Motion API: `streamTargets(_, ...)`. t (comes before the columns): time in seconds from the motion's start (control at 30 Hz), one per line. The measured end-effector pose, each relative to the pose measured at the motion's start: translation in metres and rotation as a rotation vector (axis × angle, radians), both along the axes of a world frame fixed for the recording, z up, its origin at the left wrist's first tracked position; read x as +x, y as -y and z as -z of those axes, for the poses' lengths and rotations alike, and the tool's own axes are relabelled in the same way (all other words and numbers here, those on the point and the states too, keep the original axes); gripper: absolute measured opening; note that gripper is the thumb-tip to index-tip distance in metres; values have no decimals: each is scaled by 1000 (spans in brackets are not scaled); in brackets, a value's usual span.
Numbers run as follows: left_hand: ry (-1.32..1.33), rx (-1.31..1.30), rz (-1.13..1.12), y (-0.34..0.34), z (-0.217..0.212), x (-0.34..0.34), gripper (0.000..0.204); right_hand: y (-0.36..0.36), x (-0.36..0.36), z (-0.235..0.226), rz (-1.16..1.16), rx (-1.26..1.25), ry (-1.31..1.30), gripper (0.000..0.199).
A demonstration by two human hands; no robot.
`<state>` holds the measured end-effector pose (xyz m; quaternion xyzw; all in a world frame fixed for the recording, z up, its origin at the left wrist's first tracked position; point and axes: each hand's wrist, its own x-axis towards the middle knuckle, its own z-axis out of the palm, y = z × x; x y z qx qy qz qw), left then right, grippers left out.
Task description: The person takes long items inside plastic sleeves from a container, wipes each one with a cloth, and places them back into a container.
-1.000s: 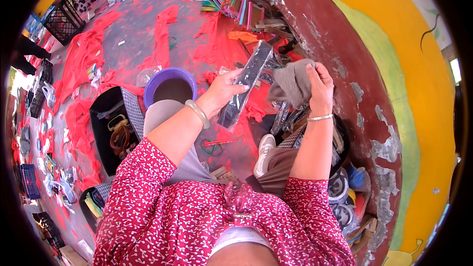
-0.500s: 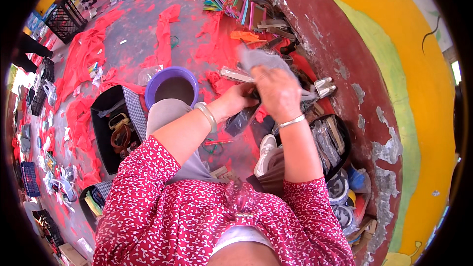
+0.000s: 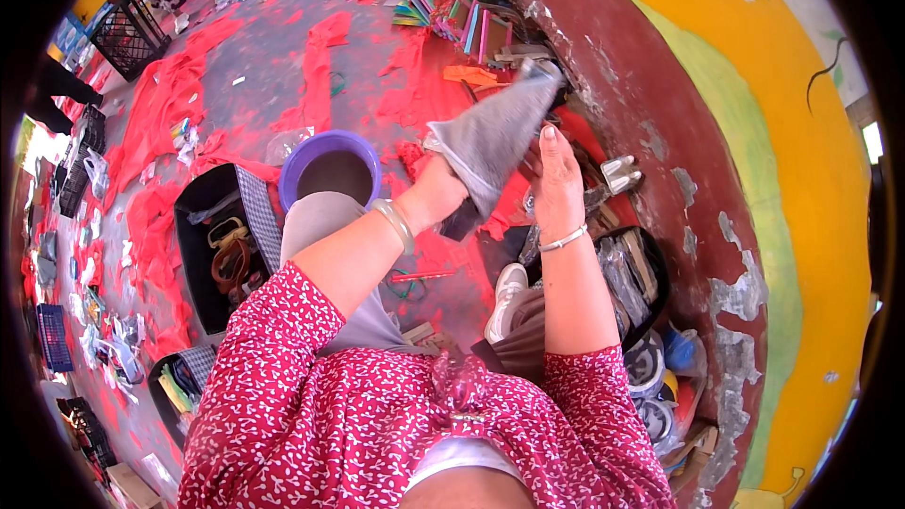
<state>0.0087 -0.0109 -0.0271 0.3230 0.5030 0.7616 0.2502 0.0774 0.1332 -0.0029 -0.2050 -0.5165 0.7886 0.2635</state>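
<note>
My left hand [image 3: 436, 196] is closed at the middle, its fingers mostly hidden under a grey cloth [image 3: 500, 137]. The cloth drapes over that hand and stretches up to the right, smeared by motion. Below the fingers pokes the corner of a dark flat item [image 3: 460, 223], which showed a clear plastic wrap earlier. Just right of the cloth, my right hand [image 3: 560, 184] is raised with its visible fingers stretched upward. Nothing shows in it. Part of that hand's far side is hidden.
A purple bucket [image 3: 287, 174] of dark water stands by my left knee. Left of it is a black box [image 3: 203, 297] with belts inside. At right, a black bag [image 3: 666, 269] holds wrapped items beside the peeling red wall [image 3: 660, 85]. Colourful notebooks [image 3: 481, 28] lie ahead.
The grey cloth has swung from my right hand's grasp to drape over my left hand. My right hand has come away from the left, with its fingers now straightened.
</note>
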Motion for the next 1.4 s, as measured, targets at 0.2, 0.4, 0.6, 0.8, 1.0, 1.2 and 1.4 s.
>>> streamTargets(0.2, 20, -218, 236, -3, 14, 10, 59, -18, 1, -7, -86, -252, -105, 31)
streamTargets(0.4, -104, -438, 353, 6, 1, 19, 46, -53, 3, -4, 178, -379, -174, 27)
streamTargets(0.6, -128, -417, 322, 4, 9, 26, 36, -61, 2, 7, 167, -440, -174, 22)
streamTargets(0.8, -347, -436, 190, 7, 7, 30, 36, -53, -1, 7, 122, -415, -135, 16)
streamTargets(1.0, -290, -456, 160, 4, 13, 23, 38, -20, -2, 1, 10, -394, -41, 13)
streamTargets(1.2, -119, -309, 126, 2, 14, 22, 39, 14, -4, 6, -98, -390, 36, 7)
streamTargets(1.4, -186, -337, 8, 2, 8, 8, 33, 34, -1, 7, -247, -276, -41, 12)
